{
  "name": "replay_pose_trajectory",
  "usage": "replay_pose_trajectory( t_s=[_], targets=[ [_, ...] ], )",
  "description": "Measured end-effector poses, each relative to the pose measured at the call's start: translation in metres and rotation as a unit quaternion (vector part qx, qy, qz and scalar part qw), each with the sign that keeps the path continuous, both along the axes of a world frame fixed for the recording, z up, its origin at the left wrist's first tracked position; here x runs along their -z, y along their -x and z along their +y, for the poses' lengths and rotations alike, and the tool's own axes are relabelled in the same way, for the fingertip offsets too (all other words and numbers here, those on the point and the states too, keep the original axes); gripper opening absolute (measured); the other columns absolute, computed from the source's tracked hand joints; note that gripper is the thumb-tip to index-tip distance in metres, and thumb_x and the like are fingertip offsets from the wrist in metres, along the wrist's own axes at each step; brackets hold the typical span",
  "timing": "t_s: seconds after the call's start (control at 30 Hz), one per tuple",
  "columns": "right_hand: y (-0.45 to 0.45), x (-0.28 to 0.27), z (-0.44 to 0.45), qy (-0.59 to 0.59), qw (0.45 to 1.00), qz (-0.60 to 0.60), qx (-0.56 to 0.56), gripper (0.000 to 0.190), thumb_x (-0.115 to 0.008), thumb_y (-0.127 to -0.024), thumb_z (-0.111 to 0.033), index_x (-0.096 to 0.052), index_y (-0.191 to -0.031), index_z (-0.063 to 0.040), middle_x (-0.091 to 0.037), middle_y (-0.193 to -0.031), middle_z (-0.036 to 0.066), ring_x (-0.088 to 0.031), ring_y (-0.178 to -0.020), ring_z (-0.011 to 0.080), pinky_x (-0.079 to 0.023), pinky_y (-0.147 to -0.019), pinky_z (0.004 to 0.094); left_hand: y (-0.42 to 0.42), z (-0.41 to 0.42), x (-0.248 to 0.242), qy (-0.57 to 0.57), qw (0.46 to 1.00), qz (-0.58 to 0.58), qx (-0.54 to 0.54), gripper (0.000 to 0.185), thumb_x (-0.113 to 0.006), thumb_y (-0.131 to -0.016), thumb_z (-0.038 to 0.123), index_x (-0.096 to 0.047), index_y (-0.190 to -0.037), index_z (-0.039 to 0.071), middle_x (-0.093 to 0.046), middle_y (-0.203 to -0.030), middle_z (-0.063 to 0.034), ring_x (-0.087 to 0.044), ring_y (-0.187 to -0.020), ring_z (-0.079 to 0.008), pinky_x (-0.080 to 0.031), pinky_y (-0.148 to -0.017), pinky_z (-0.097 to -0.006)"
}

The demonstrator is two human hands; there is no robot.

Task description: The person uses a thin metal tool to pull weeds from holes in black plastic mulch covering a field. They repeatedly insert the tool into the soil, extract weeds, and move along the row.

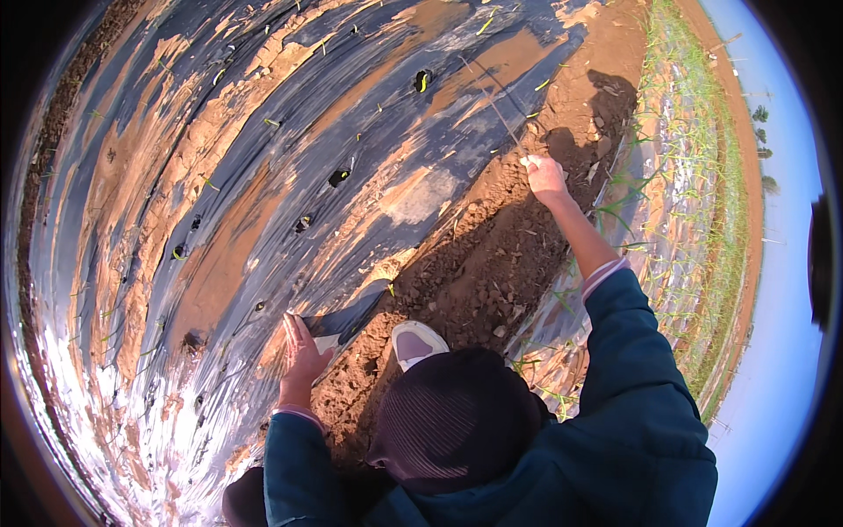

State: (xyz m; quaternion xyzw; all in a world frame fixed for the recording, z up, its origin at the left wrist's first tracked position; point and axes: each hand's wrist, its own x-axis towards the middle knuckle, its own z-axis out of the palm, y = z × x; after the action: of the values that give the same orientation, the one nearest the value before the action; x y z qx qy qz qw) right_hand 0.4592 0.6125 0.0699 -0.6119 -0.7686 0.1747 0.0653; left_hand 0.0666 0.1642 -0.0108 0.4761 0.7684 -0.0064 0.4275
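My right hand (545, 178) grips the near end of a thin rod (490, 102). The rod slants away over a bed of dark plastic mulch film (369, 148), and its shadow falls beside it. My left hand (301, 362) rests at the film's edge, holding nothing, with the fingers straight and the thumb spread; whether it presses down cannot be told. Near its fingertips the film has a small hole (259, 306). Green shoots show in other holes, such as a seedling (423, 82) towards the top and a shoot (179, 252) at left.
A furrow of loose brown soil (487, 283) runs beside the bed, with a shoe (416, 342) in it. A dark knit cap (454, 421) hides the bottom middle. Right of the furrow, green plants (691, 191) grow through another filmed bed. Soil patches (224, 263) lie on the film.
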Motion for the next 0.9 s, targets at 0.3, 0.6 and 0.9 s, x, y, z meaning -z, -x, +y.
replay_pose_trajectory(
  t_s=[0.3,0.6,0.9],
  targets=[
    [-0.005,0.033,0.009,-0.021,0.996,0.074,0.039,0.022,-0.054,-0.089,-0.011,-0.068,-0.105,-0.004,-0.067,-0.093,0.021,-0.064,-0.091,0.0390,-0.051,-0.079,0.0426,0.001,-0.001,0.001,-0.009,1.000,-0.003,0.001,0.112,-0.077,-0.071,0.034,-0.008,-0.145,-0.015,0.005,-0.152,-0.0368,0.001,-0.143,-0.0481,-0.012,-0.118,-0.0465],
    [0.005,0.038,0.006,-0.024,0.995,0.086,0.054,0.022,-0.054,-0.091,-0.013,-0.068,-0.106,-0.004,-0.068,-0.096,0.021,-0.065,-0.092,0.0358,-0.051,-0.080,0.0391,-0.001,0.002,-0.004,0.016,1.000,-0.006,-0.011,0.112,-0.077,-0.071,0.034,-0.007,-0.145,-0.015,0.006,-0.152,-0.0361,0.001,-0.144,-0.0478,-0.013,-0.118,-0.0462],
    [0.018,-0.028,0.059,-0.062,0.972,0.157,0.165,0.024,-0.053,-0.091,-0.011,-0.069,-0.107,-0.001,-0.071,-0.100,0.016,-0.067,-0.095,0.0258,-0.049,-0.085,0.0324,0.001,-0.001,0.000,-0.006,1.000,-0.001,0.000,0.114,-0.078,-0.071,0.035,-0.006,-0.145,-0.015,0.007,-0.152,-0.0353,0.002,-0.144,-0.0475,-0.013,-0.118,-0.0462]
  ],
)
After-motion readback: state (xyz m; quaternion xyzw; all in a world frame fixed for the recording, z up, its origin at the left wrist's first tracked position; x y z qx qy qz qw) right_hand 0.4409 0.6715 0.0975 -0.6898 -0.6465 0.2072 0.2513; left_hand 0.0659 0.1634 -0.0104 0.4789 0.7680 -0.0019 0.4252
